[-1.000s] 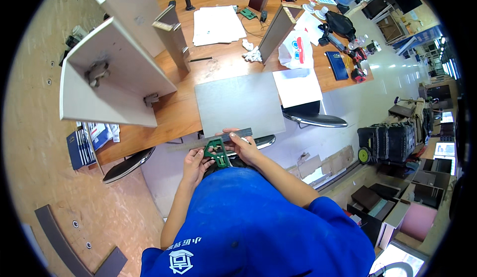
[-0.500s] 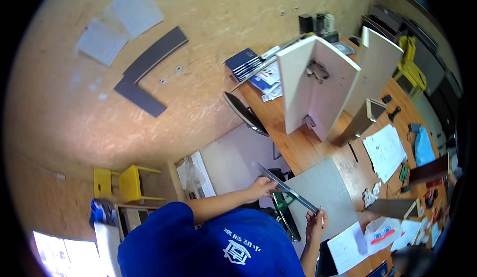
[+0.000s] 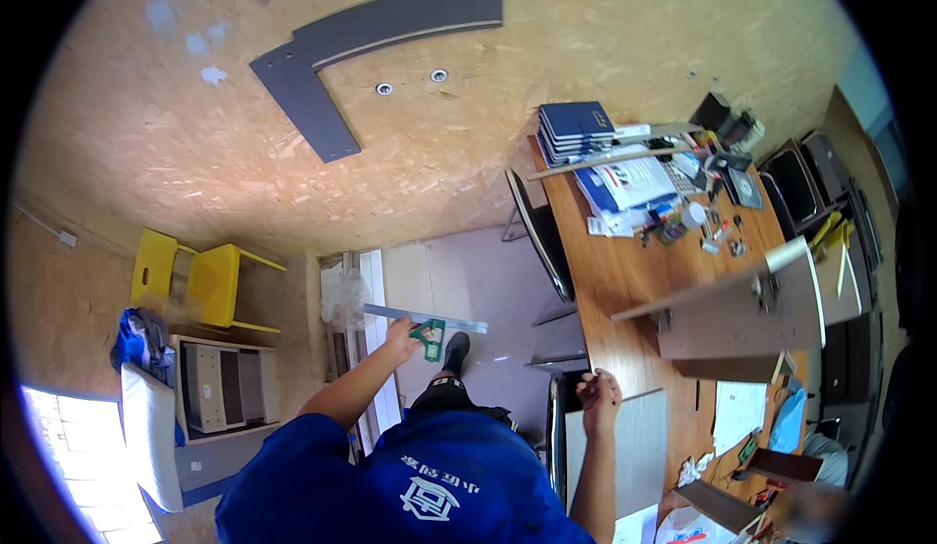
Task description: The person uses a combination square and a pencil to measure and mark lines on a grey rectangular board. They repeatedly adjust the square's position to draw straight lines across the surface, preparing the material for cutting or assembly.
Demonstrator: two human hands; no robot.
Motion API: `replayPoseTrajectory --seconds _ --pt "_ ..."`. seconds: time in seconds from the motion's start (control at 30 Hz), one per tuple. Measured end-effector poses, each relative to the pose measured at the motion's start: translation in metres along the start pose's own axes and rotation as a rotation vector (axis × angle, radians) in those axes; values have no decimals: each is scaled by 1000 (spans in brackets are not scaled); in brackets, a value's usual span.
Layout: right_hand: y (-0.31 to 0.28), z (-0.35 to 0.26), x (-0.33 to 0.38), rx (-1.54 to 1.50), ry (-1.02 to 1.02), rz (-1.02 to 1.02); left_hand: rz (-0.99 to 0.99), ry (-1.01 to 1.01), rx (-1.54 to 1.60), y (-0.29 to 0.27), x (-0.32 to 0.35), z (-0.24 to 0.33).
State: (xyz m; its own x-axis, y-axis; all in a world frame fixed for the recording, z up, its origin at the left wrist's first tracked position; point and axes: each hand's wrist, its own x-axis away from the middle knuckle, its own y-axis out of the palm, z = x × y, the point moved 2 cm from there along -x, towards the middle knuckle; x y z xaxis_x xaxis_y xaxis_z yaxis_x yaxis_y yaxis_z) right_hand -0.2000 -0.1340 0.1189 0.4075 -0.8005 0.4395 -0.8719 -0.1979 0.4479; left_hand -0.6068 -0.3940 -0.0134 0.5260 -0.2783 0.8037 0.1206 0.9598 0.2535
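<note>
My left hand (image 3: 399, 337) is closed on a long metal straightedge (image 3: 461, 325) with a green frame-like handle (image 3: 433, 346), held out over the floor left of the table. My right hand (image 3: 600, 396) is raised above the table's near edge, fingers pinched together. What sits between those fingertips is too small to make out. Under my right forearm lies a flat grey board (image 3: 639, 446) on the wooden table (image 3: 625, 290).
Panels joined at an angle (image 3: 732, 315) stand on the table, beyond stacked blue notebooks (image 3: 576, 129) and papers (image 3: 625, 183). A black chair (image 3: 540, 237) is tucked at its edge. Yellow chairs (image 3: 215, 285) and a cabinet (image 3: 229, 388) stand left. My boot (image 3: 456, 351) is on the floor.
My left hand has carried the straightedge leftward, off the table side. The right hand has let go of the straightedge and is now apart from it. The view has turned and shifted.
</note>
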Motion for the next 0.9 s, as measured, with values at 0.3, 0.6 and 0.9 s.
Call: replayPoseTrajectory --seconds 0.3,0.6,0.9 --pt "158 73 -7 136 132 -33 -163 261 224 88 -166 244" --pt "86 85 33 161 29 376 -237 580 414 235 -150 438" --pt "48 124 64 140 78 438 -298 763 463 232 -171 492"
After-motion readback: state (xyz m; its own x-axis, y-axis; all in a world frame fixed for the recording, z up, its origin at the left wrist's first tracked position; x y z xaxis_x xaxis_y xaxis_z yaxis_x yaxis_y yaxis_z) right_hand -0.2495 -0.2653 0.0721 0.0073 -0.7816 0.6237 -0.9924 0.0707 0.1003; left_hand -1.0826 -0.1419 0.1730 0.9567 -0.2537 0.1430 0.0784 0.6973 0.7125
